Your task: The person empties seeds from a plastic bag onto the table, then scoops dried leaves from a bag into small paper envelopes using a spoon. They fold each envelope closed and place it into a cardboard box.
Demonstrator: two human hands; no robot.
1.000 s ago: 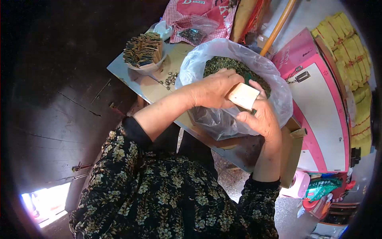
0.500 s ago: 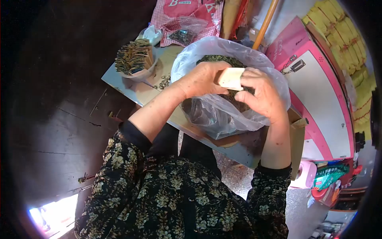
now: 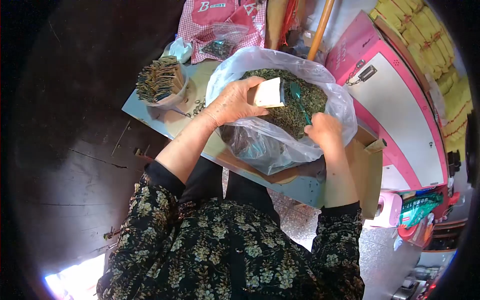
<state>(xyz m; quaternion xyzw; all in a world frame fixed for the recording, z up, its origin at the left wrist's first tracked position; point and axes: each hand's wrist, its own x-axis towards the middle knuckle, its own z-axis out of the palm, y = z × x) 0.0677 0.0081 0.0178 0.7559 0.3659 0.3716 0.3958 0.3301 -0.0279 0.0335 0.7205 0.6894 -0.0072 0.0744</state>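
Note:
My left hand point(image 3: 237, 102) grips a small cream paper packet point(image 3: 269, 93) by its left end, its right end facing the middle of the bag. Below the packet lies a heap of dried green-brown leaves point(image 3: 280, 117) inside a clear plastic bag point(image 3: 257, 56) with its mouth spread wide. My right hand point(image 3: 325, 129) is closed round the handle of a green spoon point(image 3: 296, 91), at the right side of the leaves. The spoon's head points away from me, beside the packet's right end.
A clear tub point(image 3: 172, 101) packed with upright small packets stands left on the table point(image 3: 165, 124). Small dark pieces point(image 3: 197, 107) lie beside it. Behind are a zip bag point(image 3: 220, 48) and a pink checked bag point(image 3: 217, 15). A pink-and-white cabinet point(image 3: 395, 100) stands right, beside a cardboard box point(image 3: 367, 170).
My right hand has left the packet, moved down and right, and taken hold of the green spoon. My left hand keeps the packet, now slightly further left. The whole view has shifted a little.

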